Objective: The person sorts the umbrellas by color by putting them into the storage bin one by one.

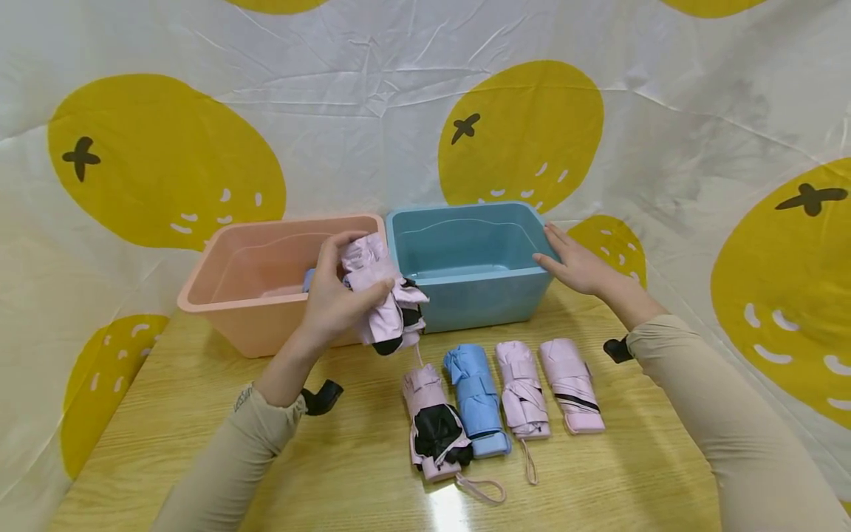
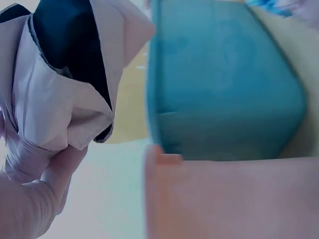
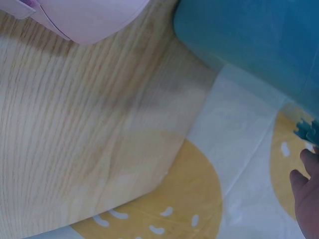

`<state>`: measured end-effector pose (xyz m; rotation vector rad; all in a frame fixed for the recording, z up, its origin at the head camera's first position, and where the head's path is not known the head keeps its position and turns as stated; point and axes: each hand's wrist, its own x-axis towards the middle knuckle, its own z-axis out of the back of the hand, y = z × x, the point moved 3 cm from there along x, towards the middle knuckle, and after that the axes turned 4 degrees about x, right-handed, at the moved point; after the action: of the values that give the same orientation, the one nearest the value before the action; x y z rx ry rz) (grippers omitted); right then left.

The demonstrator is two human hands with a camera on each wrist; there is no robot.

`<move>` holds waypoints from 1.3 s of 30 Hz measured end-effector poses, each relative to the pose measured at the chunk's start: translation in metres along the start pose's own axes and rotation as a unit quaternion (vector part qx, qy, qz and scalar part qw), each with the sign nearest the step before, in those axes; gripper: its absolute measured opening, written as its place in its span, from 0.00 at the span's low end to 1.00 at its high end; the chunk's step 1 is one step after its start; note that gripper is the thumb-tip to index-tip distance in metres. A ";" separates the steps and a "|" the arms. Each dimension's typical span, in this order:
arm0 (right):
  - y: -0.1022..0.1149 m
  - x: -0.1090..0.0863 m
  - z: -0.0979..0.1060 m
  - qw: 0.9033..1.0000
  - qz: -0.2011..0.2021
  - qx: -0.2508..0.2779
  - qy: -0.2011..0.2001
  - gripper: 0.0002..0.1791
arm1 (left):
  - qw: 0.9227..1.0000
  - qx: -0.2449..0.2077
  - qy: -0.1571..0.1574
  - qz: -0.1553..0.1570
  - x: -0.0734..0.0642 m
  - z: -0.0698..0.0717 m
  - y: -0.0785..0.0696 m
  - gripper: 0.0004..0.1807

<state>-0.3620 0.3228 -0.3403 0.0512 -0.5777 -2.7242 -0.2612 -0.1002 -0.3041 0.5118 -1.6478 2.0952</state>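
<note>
My left hand (image 1: 337,295) grips a folded pink umbrella (image 1: 385,295) in front of the two bins, over the inner edge of the peach one. Loose fabric with a black underside flares from it, seen large in the left wrist view as the same umbrella (image 2: 55,104). My right hand (image 1: 581,262) rests with fairly straight fingers on the right rim of the blue bin (image 1: 472,299). Below the bins lie a loosely wrapped pink umbrella (image 1: 422,391), a blue umbrella (image 1: 477,399), and two more pink umbrellas, one with a strap (image 1: 530,462) and one at the right (image 1: 573,380).
The peach bin (image 1: 255,321) stands left of the blue one, with a bit of something blue (image 1: 309,279) showing inside. Both stand on a wooden table (image 1: 266,458) against a white cloth (image 1: 379,155) printed with yellow shapes.
</note>
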 end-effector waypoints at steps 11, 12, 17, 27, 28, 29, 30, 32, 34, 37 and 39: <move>0.002 0.000 0.000 1.000 -0.004 -0.002 0.005 0.46 | 0.999 -0.030 -0.031 -0.020 0.083 -0.020 -0.017 0.39; 0.002 0.000 0.000 1.000 -0.004 -0.001 0.005 0.46 | 0.999 -0.024 -0.030 -0.016 0.089 -0.023 -0.015 0.39; 0.003 -0.001 0.002 1.000 -0.003 0.004 0.002 0.46 | 0.999 0.025 -0.022 0.000 0.116 -0.039 0.002 0.36; 0.004 -0.001 0.003 1.000 -0.003 0.004 0.006 0.46 | 0.991 0.099 0.056 0.074 0.141 -0.083 0.046 0.36; 0.004 -0.002 0.003 1.000 -0.004 0.004 0.005 0.46 | 0.989 0.102 0.067 0.082 0.142 -0.088 0.049 0.37; 0.004 -0.002 0.004 1.000 -0.004 0.004 0.005 0.46 | 0.987 0.106 0.076 0.090 0.143 -0.091 0.053 0.37; 0.004 -0.002 0.004 1.000 -0.005 0.004 0.005 0.46 | 0.985 0.112 0.085 0.097 0.143 -0.095 0.057 0.37; 0.005 -0.002 0.004 1.000 -0.005 0.004 0.005 0.46 | 0.981 0.125 0.100 0.110 0.143 -0.101 0.065 0.38; 0.004 -0.002 0.003 1.000 -0.005 0.002 0.006 0.46 | 0.976 0.137 0.117 0.123 0.140 -0.106 0.071 0.37; 0.004 0.000 0.002 1.000 -0.004 -0.002 0.007 0.47 | 0.968 0.155 0.141 0.135 0.136 -0.113 0.080 0.33; 0.003 0.000 0.002 1.000 -0.003 -0.003 0.007 0.47 | 0.962 0.165 0.166 0.141 0.134 -0.118 0.084 0.30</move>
<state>-0.3616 0.3209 -0.3377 0.0712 -0.5657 -2.7301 -0.4222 0.0112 -0.3289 0.0105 -1.2453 2.5175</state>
